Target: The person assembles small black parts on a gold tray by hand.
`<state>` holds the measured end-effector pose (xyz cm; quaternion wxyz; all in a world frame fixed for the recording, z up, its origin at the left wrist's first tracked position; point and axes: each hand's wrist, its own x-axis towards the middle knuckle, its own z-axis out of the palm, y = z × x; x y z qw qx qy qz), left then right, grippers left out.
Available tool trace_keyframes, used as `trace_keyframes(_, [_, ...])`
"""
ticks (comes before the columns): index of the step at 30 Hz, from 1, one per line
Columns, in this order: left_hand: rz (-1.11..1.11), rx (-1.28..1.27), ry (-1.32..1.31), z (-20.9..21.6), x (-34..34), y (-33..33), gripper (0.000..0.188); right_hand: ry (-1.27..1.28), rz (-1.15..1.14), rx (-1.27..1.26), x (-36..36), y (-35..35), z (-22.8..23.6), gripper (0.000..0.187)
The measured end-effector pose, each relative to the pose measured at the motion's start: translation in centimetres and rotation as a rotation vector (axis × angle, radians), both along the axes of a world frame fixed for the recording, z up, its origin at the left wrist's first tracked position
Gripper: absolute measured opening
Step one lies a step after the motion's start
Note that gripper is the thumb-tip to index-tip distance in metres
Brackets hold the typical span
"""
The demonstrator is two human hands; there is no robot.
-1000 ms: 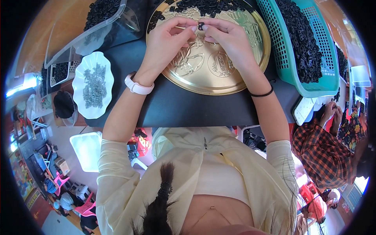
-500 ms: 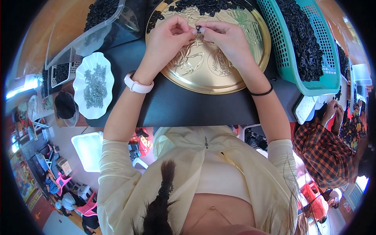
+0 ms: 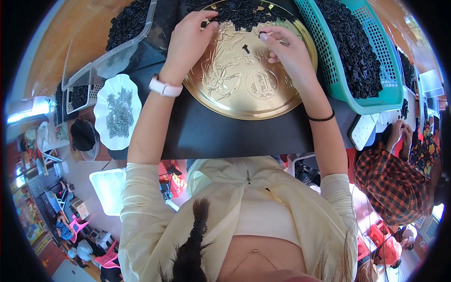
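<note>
Biggest thing here is the black table (image 3: 225,146), with a co-worker (image 3: 394,183) in a plaid shirt off to the right. On it sits a round gold tray (image 3: 277,101), pretty boxed in: a green basket (image 3: 331,70) full of black bits crowds its right side, and a clear bin (image 3: 117,55) with more of them is over at upper left. Nearer on the left there's a wavy white dish (image 3: 102,108) of small clear pieces. A black pile (image 3: 242,15) covers the tray's far side. The left hand (image 3: 191,40) blocks the tray's left rim, thumb and forefinger slightly apart at the pile's edge; can't tell if it's got anything. The right hand (image 3: 289,49) pinches a little black part (image 3: 262,33) over the tray, and one loose piece (image 3: 245,49) lies between the hands.
</note>
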<state>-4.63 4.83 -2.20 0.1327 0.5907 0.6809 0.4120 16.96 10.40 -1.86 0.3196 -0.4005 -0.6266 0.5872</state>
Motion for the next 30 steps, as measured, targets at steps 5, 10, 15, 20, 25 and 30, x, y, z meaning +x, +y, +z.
trace_keyframes(5, [0.109, 0.105, 0.376, -0.8, -0.1, 3.0, 0.023, 0.171, -0.010, -0.077, 0.0, -0.1, 0.6, 0.021])
trace_keyframes(10, [0.102, 0.029, 0.406, -0.5, -0.1, 3.0, 0.020, 0.243, -0.014, -0.066, 0.1, -0.2, 0.4, 0.023])
trace_keyframes(15, [0.035, 0.053, -0.285, 0.9, 0.8, 0.0, 0.019, 0.270, -0.057, -0.062, -0.2, -1.0, 0.9, 0.026])
trace_keyframes(20, [-0.183, -0.159, -0.987, 2.0, 1.5, -2.7, 0.029, 0.220, -0.035, -0.087, -0.4, -1.7, 1.3, 0.027])
trace_keyframes(25, [-0.201, -0.138, -0.838, 2.5, 2.4, -3.4, 0.028, 0.256, -0.040, -0.101, -0.5, -1.8, 1.2, 0.022])
trace_keyframes(30, [-0.158, -0.046, -0.655, 1.7, 2.4, -3.4, 0.026, 0.246, -0.035, -0.063, -0.5, -1.8, 0.8, 0.021])
